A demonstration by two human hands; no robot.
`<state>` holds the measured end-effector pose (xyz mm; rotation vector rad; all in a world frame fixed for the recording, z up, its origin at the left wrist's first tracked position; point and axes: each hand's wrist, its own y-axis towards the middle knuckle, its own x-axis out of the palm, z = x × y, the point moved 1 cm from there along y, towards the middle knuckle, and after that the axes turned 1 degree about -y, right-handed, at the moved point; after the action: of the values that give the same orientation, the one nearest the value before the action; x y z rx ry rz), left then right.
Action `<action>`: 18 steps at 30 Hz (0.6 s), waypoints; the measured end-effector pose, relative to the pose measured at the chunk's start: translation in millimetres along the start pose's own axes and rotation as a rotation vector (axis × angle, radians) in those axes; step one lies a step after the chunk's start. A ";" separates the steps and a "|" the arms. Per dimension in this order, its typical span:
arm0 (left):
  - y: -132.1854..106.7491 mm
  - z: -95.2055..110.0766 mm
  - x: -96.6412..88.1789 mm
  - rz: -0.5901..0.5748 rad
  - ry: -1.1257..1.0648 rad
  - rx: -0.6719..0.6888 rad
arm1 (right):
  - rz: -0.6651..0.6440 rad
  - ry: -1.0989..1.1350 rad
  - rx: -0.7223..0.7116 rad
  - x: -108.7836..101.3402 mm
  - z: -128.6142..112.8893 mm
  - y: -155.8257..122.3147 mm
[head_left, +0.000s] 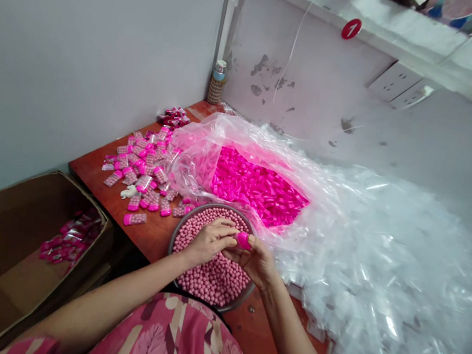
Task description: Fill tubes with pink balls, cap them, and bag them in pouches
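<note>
My right hand (255, 262) pinches a bright pink plastic cap (243, 240) between thumb and fingers. Beside it, my left hand (210, 240) has its fingertips closed together at the cap's left edge; anything they grip is hidden. Both hands are above a round grey bowl (173, 238) full of small pink beads (216, 282). Behind the bowl lies a clear plastic bag (198, 136), open at the front, holding a heap of loose pink caps (260, 189). Left of the bowl are scattered small clear containers (136, 219) with pink caps and pink beads inside.
A large pile of clear, empty-looking plastic sleeves (395, 264) covers the table's right side. At lower left stands an open cardboard box (9, 192) with pink packets (71, 239) inside. A bottle (217, 83) stands in the back corner, and a white shelf (386, 48) runs above the table (143, 240).
</note>
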<state>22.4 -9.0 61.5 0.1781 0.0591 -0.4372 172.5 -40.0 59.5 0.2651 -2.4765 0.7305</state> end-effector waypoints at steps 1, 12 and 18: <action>0.1 -0.6 -0.2 0.010 -0.002 0.003 | 0.008 0.035 -0.009 1.3 2.1 2.5; 1.0 -13.6 -7.5 0.030 0.102 -0.014 | 0.049 0.293 0.129 1.7 20.4 27.9; 6.3 -31.7 -21.9 -0.023 -0.008 -0.075 | -0.006 0.176 0.128 5.6 19.6 37.1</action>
<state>4.6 11.6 33.4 0.1020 0.0694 -0.4582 147.1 -20.0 32.1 0.2444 -2.2662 0.8727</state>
